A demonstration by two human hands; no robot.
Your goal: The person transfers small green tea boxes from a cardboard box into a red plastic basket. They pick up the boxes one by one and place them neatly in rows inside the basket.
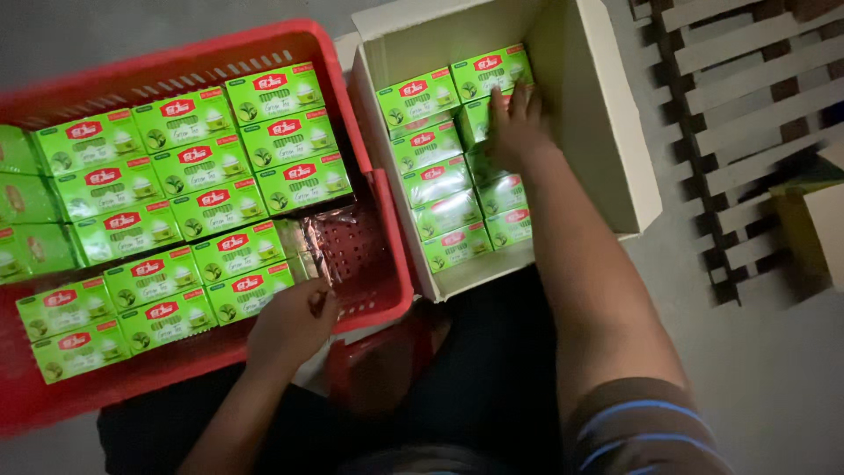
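A red plastic crate [387, 264] on the left holds several green tea boxes [202, 211] laid in rows. My left hand [290, 327] rests at the crate's near edge, fingers curled by the nearest green box [251, 292]; whether it grips the box is unclear. On the right stands an open cardboard carton [607, 132] with more green boxes [440, 180] packed in two columns. My right hand [517, 127] reaches into the carton and lies flat on a green box [479, 119] in the right column, fingers pressing on it.
A wooden pallet [747, 105] lies on the grey floor at the right. A brown cardboard box [813, 229] sits at the far right edge. A bare patch of the crate's perforated bottom [347, 246] shows near its right wall.
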